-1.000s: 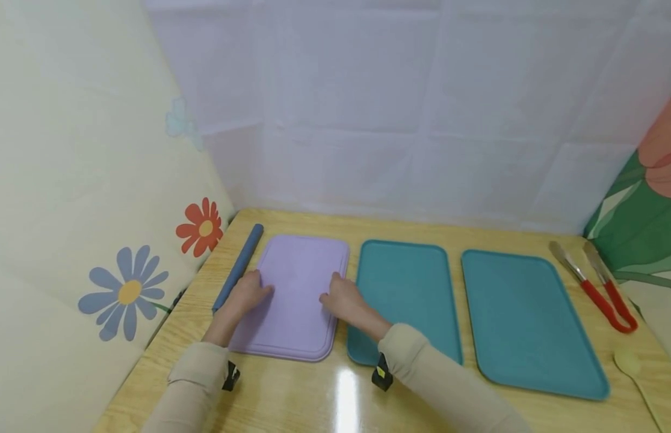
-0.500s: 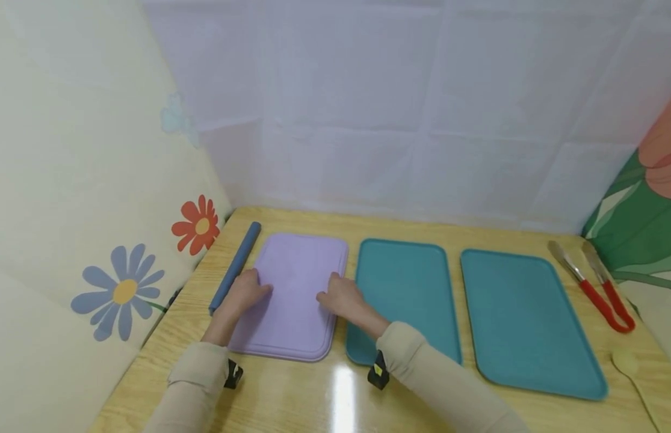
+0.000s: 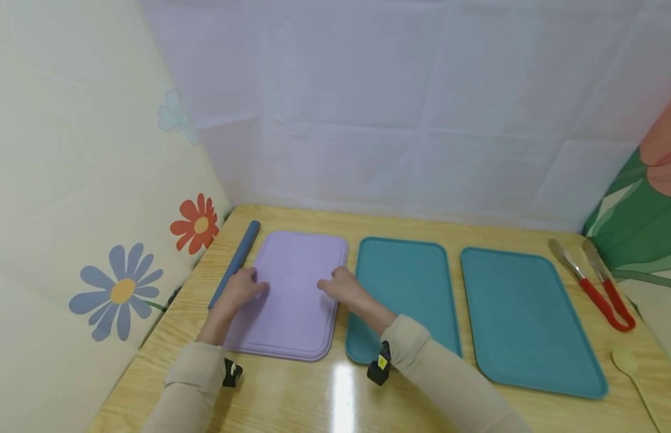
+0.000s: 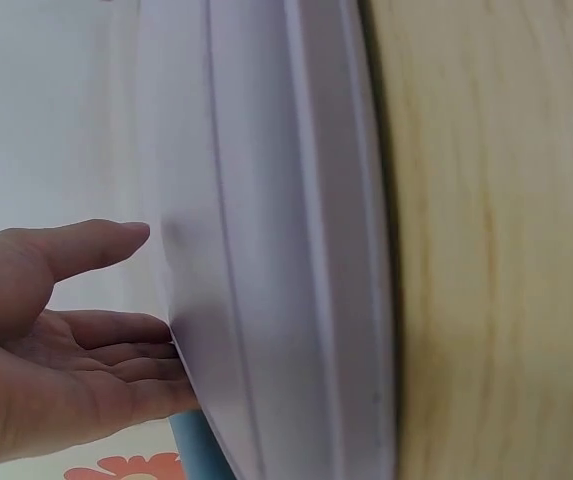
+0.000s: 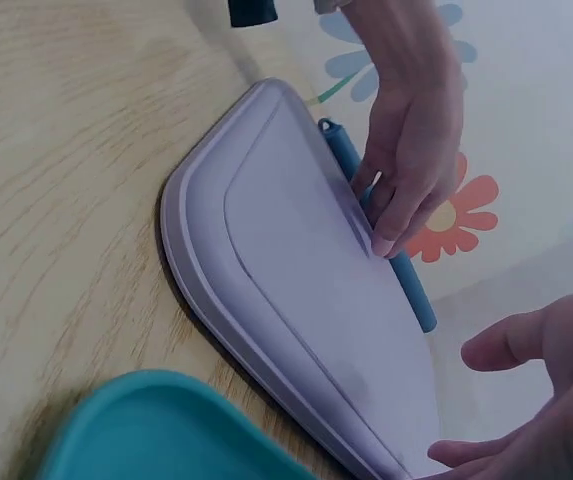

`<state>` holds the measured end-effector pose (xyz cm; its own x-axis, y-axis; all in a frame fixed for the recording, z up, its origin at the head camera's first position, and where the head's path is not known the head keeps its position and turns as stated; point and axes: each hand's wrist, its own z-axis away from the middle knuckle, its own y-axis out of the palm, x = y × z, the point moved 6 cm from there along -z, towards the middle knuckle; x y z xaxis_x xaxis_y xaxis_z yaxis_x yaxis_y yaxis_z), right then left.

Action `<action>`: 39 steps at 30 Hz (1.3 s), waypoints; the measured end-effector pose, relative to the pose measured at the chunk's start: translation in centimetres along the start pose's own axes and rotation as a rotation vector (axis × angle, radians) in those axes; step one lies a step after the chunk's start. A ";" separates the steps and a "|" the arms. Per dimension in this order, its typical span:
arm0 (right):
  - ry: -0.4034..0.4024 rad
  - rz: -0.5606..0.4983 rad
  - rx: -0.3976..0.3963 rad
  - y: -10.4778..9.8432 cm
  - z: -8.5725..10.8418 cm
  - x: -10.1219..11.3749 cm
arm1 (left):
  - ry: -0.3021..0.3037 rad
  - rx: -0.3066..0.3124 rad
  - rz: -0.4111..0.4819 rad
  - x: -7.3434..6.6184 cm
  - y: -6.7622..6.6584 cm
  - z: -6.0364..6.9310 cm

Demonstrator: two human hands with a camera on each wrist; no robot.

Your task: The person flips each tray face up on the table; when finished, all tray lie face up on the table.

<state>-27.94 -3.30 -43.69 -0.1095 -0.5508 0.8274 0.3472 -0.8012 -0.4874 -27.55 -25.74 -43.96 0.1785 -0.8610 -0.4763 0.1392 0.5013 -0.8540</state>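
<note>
A lavender rectangular board (image 3: 299,307) with rounded corners and a line inside its rim lies flat on the table, looking like a cutting board or a lid. My left hand (image 3: 242,288) is at its left edge, with fingertips touching the side. In the left wrist view, that hand's thumb (image 4: 101,247) is raised apart from the board and the fingers are nearly straight. At the opposite edge is my right hand (image 3: 343,287), whose thumb (image 5: 506,340) stands clear of the surface. Its fingertips are close to the edge; contact is cut off in the right wrist view.
A blue rod (image 3: 235,263) lies just left of the board. Two teal trays (image 3: 405,294) (image 3: 530,319) lie to the right. Red-handled tongs (image 3: 600,294) and a pale spoon (image 3: 626,362) are at the far right. Cloth walls (image 3: 335,108) border the wooden table (image 3: 292,391).
Both hands have shifted slightly up the view while staying at the board's sides. The board has not visibly moved. The head view has shifted a little.
</note>
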 end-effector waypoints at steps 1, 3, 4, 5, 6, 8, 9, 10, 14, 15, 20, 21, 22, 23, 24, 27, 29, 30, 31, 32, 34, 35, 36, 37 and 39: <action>0.005 -0.019 0.000 -0.1 0.0 0.0 | 0.000 0.001 0.002 0.0 0.0 0.0; 0.010 -0.042 0.001 -0.2 0.1 -0.1 | -0.001 0.006 0.011 0.0 0.1 0.1; 0.010 -0.046 0.001 -0.3 0.1 -0.1 | 0.002 0.007 0.014 0.1 0.1 0.1; 0.014 -0.057 0.002 -0.5 0.1 -0.1 | 0.003 0.008 0.018 0.1 0.1 0.1; 0.017 -0.069 0.001 -0.6 0.0 -0.2 | 0.006 0.007 0.020 0.0 0.1 0.1; 0.031 -0.103 0.004 -0.9 0.0 -0.4 | 0.004 0.009 0.030 0.1 0.1 0.1; 0.038 -0.125 0.006 -1.0 0.0 -0.6 | 0.003 0.013 0.034 0.1 0.2 0.1; 0.044 -0.151 0.009 -1.1 -0.1 -0.7 | 0.002 0.013 0.036 0.2 0.2 0.1; 0.055 -0.279 0.039 -1.5 -0.4 -1.2 | 0.008 0.005 0.030 0.5 0.3 0.2; 0.051 -0.306 0.042 -1.6 -0.5 -1.3 | 0.012 0.001 0.028 0.6 0.3 0.2; 0.039 -0.430 0.067 -2.1 -0.9 -1.0 | 0.035 -0.015 0.042 0.6 0.1 0.5; 0.028 -0.429 0.066 -2.2 -0.9 -0.9 | 0.039 -0.014 0.051 0.6 0.1 0.6; 0.018 -0.431 0.068 -2.3 -0.9 -0.8 | 0.038 -0.009 0.061 0.6 0.1 0.6; 0.009 -0.431 0.066 -2.5 -0.9 -0.6 | 0.039 -0.001 0.077 0.6 0.0 0.6; 0.002 -0.439 0.069 -2.6 -1.0 -0.5 | 0.042 0.006 0.095 0.6 0.0 0.7; -0.005 -0.471 0.081 -2.8 -1.1 -0.3 | 0.035 0.029 0.135 0.7 -0.1 0.8; 0.006 -0.521 0.102 -2.9 -1.1 -0.3 | 0.027 0.046 0.155 0.8 -0.1 0.9; 0.011 -0.546 0.115 -2.9 -1.1 -0.2 | 0.023 0.051 0.158 0.8 -0.1 0.9; 0.012 -0.562 0.128 -2.9 -1.0 -0.2 | 0.020 0.056 0.158 0.8 -0.1 0.9; 0.014 -0.581 0.141 -2.9 -1.0 -0.2 | 0.018 0.062 0.162 0.9 0.0 0.9; 0.017 -0.620 0.166 -2.9 -1.0 -0.2 | 0.017 0.072 0.169 0.8 0.0 0.9; 0.019 -0.635 0.176 -2.8 -1.0 -0.3 | 0.021 0.075 0.171 0.8 0.0 1.0; 0.017 -0.643 0.185 -2.8 -1.0 -0.3 | 0.023 0.080 0.179 0.8 0.1 1.1; 0.018 -0.649 0.192 -2.8 -1.0 -0.4 | 0.026 0.085 0.183 0.8 0.1 1.1; 0.027 -0.659 0.199 -2.7 -1.1 -0.5 | 0.034 0.089 0.188 0.8 0.1 1.3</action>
<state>-29.88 -1.07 -43.10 -0.3791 0.0292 0.9249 0.3645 -0.9140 0.1782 -26.13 -26.29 -44.15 0.1764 -0.7529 -0.6341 0.1921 0.6581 -0.7280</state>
